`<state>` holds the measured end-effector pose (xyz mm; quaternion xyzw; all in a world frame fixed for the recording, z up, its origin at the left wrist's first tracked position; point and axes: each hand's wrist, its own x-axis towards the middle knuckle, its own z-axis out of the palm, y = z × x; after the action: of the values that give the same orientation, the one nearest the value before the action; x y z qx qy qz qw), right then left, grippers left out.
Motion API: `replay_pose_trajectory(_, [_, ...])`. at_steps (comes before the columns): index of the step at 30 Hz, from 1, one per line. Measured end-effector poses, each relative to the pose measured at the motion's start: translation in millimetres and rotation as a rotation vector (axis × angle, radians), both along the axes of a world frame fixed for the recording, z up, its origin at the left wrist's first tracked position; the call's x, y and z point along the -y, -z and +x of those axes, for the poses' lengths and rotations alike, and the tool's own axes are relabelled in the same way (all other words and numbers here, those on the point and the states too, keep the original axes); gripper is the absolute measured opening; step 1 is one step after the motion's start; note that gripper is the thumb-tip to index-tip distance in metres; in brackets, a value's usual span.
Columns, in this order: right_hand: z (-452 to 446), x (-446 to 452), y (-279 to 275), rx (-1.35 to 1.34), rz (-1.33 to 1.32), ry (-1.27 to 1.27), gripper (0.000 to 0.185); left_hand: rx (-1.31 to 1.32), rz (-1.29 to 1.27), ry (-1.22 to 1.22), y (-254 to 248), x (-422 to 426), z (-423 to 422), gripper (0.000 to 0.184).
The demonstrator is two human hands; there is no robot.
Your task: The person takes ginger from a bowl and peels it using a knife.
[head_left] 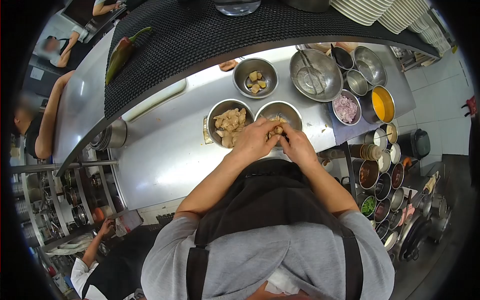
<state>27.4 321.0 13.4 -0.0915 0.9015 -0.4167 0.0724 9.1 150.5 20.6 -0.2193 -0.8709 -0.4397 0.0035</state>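
My left hand (251,140) and my right hand (299,146) meet above the near edge of a steel bowl (293,112). Both sets of fingertips are closed around a small brownish round piece (278,129), too small to name surely. More pale brown pieces lie in that bowl, partly hidden by my fingers. Just left of it, a second steel bowl (209,111) holds pale, raw-looking meat pieces (230,121). Behind these two, a third steel bowl (241,71) contains several yellowish chunks (256,82), perhaps ginger.
A wide steel bowl (296,82) with tongs, chopped onion (345,108) and an orange liquid (382,104) stand at right. Sauce containers (369,173) line the lower right. An overhead shelf (200,47) carries a pepper (120,57) and plates (362,11). Other people are at left.
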Motion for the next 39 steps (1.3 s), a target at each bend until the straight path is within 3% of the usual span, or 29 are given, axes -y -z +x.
replay_pose_trajectory(7, [4, -5, 5, 0.076, -0.023, 0.061, 0.039, 0.072, 0.183, -0.079, 15, 11, -5, 0.032])
replay_pose_trajectory(9, [5, -10, 8, 0.120, -0.072, 0.098, 0.041, 0.830, 0.778, -0.200, 12, 20, -6, 0.029])
replay_pose_trajectory(10, [6, -12, 8, 0.121, -0.073, 0.097, 0.041, 0.827, 0.910, -0.177, 15, 23, -7, 0.029])
replay_pose_trajectory(13, [10, -12, -1, 0.310, -0.299, 0.188, 0.040, 0.950, 0.977, -0.187, 7, 29, -9, 0.028])
replay_pose_trajectory(15, [16, -9, -12, 0.245, -0.406, 0.114, 0.040, 0.954, 1.003, -0.210, 1, 25, -7, 0.027])
replay_pose_trajectory(21, [17, 6, -38, 0.123, -0.317, -0.004, 0.044, 0.926, 1.069, -0.141, -8, 16, 1, 0.025])
replay_pose_trajectory(31, [19, 7, -44, 0.202, -0.379, 0.009, 0.042, 0.654, 0.996, -0.109, -15, 14, 9, 0.022])
replay_pose_trajectory(39, [14, 10, -46, 0.126, -0.461, 0.038, 0.029, 0.579, 0.986, -0.113, -14, 5, 16, 0.024])
